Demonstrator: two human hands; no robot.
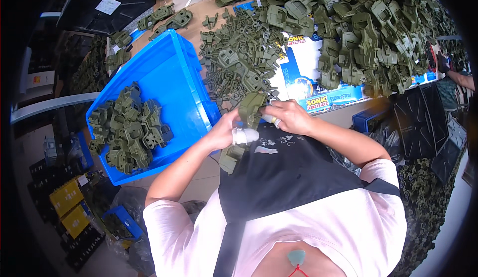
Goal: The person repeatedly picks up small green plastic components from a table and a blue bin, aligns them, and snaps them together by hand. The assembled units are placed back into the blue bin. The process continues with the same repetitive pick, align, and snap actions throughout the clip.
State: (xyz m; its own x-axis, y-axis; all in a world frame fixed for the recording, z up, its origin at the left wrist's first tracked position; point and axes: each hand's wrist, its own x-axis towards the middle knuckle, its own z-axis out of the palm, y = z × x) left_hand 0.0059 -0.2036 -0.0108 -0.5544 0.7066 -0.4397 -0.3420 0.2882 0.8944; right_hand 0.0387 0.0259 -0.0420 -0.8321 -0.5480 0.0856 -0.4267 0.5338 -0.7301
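An olive-green moulded plastic part (251, 108) is held upright in front of my dark apron, at the table's near edge. My left hand (222, 131) is closed round its left side, with white wrapping on the finger and thumb. The part's lower end sticks out below that hand. On the other side my right hand (294, 117) pinches at the part's right edge, fingers bent and also wrapped; its fingertips are partly hidden. Just beyond both hands lies a heap of small green plastic pieces (241, 53) on the table.
A blue plastic bin (186, 90) at the left holds a pile of green parts (129, 127). Large green parts (348, 33) are heaped at the far right over printed cardboard (303, 65). Black crates (420, 120) stand at the right. Another person's arm (460, 79) shows at the right edge.
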